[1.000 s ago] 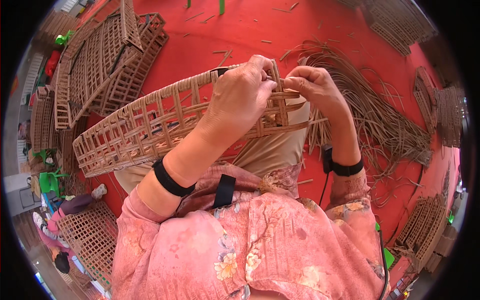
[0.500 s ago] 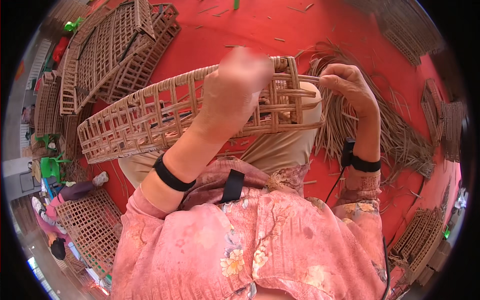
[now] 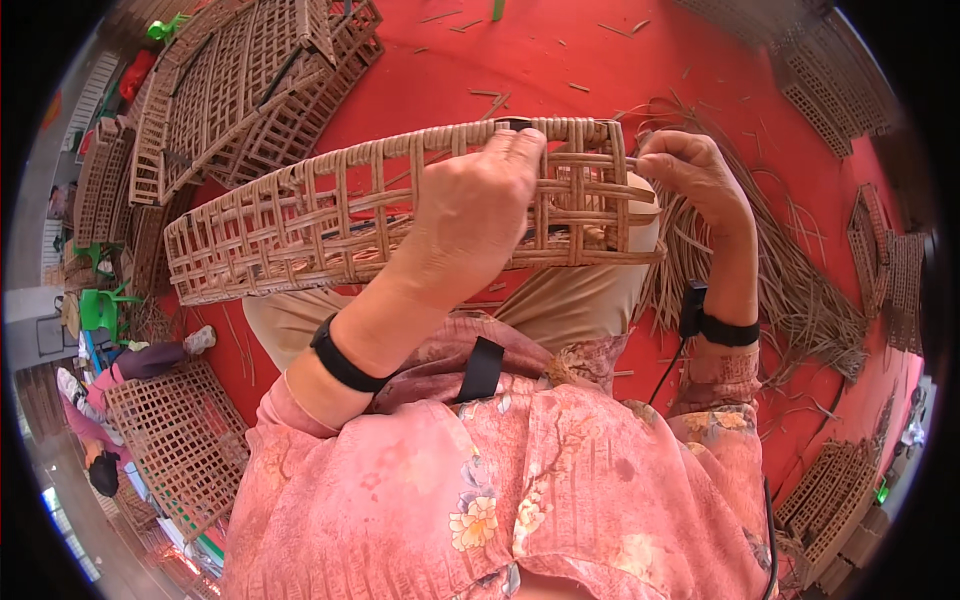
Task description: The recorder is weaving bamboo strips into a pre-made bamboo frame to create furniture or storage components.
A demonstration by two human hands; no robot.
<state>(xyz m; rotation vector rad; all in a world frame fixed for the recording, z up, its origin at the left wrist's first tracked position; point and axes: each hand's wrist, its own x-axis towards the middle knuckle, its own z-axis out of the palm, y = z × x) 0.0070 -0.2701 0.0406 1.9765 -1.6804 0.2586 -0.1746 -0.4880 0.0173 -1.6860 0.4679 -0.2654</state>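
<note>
Item: open-weave rattan basket frame (image 3: 300, 215), held across your lap. Your left hand (image 3: 470, 215) clamps its rim; your right hand (image 3: 690, 175) pinches a loose strip end. Risk: slack grip may let the weave spring open.

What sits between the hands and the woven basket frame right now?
Nothing visible does. The left hand already lies over the woven basket frame, fingers on its top rim, and the right hand pinches its right end, beside the loose strips on the floor.
</note>
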